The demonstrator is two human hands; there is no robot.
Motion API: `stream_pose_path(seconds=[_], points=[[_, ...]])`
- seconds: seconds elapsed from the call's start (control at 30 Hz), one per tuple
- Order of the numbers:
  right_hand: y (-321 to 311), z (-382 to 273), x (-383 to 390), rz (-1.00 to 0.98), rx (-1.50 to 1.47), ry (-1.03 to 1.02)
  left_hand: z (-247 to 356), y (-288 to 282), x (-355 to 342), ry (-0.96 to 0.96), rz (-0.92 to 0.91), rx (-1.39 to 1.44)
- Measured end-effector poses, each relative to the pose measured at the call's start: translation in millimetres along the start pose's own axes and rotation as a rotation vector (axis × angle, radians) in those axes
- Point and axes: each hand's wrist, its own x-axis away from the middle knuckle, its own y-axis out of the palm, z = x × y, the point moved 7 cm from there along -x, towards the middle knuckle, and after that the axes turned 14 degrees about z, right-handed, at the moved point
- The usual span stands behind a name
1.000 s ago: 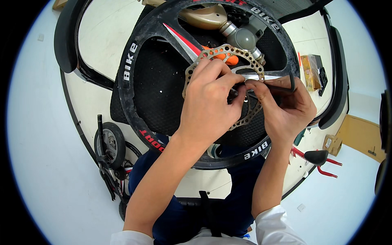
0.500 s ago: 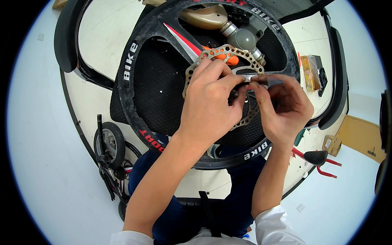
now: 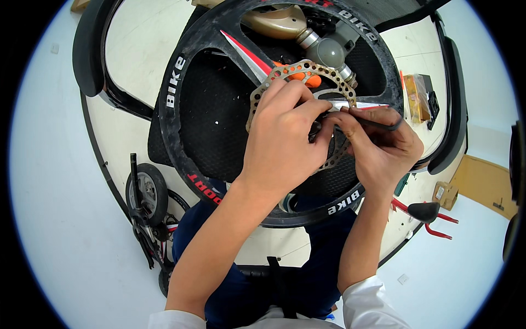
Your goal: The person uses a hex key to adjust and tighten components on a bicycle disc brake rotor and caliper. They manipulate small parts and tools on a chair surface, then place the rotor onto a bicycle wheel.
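Observation:
A black spoked bicycle wheel (image 3: 173, 126) with red and silver accents lies on a black textured surface. A perforated metal brake rotor (image 3: 346, 83) sits over its centre. My left hand (image 3: 282, 137) rests on the rotor, fingers curled and pinched near the hub; what they grip is hidden. My right hand (image 3: 383, 153) is closed on a black L-shaped hex key (image 3: 390, 126), its thumb and fingertips meeting near the hub, close to my left fingers. An orange object (image 3: 312, 81) shows beneath the rotor.
A tan-and-grey jointed part (image 3: 329, 54) lies behind the wheel. Black curved armrests (image 3: 87, 49) flank it. A small bicycle wheel and frame (image 3: 156, 194) stand lower left. A red fork (image 3: 441, 227), cardboard box (image 3: 446, 194) and yellow package (image 3: 416, 98) are at right.
My right hand and the hex key have turned and shifted: the key's upright arm now lies lower and flatter, after a blurred swing in between. My left hand has barely moved.

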Motion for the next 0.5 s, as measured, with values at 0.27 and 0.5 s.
stream_pose_path(seconds=[0.27, 0.5], points=[[5, -8, 0, -0.105, -0.201, 0.084, 1, 1, 1, 0.023, 0.007, -0.009], [-4, 3, 0, -0.006, 0.002, -0.004, -1, -1, 0, 0.007, 0.032, -0.004]])
